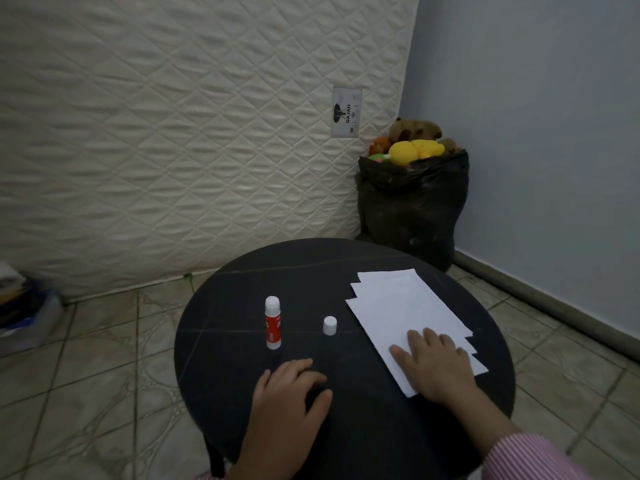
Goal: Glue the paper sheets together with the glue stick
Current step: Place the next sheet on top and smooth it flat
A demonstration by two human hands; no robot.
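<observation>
The glue stick (273, 322) stands upright at centre-left of the bench (242, 289), just above the left hand (289, 393), nearer than the right hand (434, 362). Its cap (329, 325) seems off. Both hands are spread flat, empty, the right pressing the paper sheets (401, 306).

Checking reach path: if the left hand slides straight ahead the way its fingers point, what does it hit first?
Probably the glue stick, standing upright just beyond the left hand. Its fingers point up and slightly right, so they might pass between it and the small white cap; depth is unclear.
</observation>
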